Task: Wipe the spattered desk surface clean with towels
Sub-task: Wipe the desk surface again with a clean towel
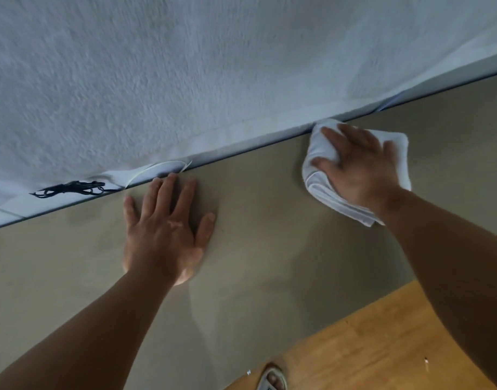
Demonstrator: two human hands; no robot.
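Right hand (359, 167) presses folded towel (320, 175) with fingers spread; left hand (164, 229) lies flat on desk (269, 249).

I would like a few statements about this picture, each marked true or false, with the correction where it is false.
1. The right hand presses a white towel on the desk. True.
2. The left hand holds a second towel. False: it lies flat on the bare desk and holds nothing.
3. The towel is at the desk's back edge, by the wall. True.
4. The towel is spread out in one layer. False: it is folded.
5. A black cable lies on the desk beside the left hand. False: it lies beyond the desk's back edge.
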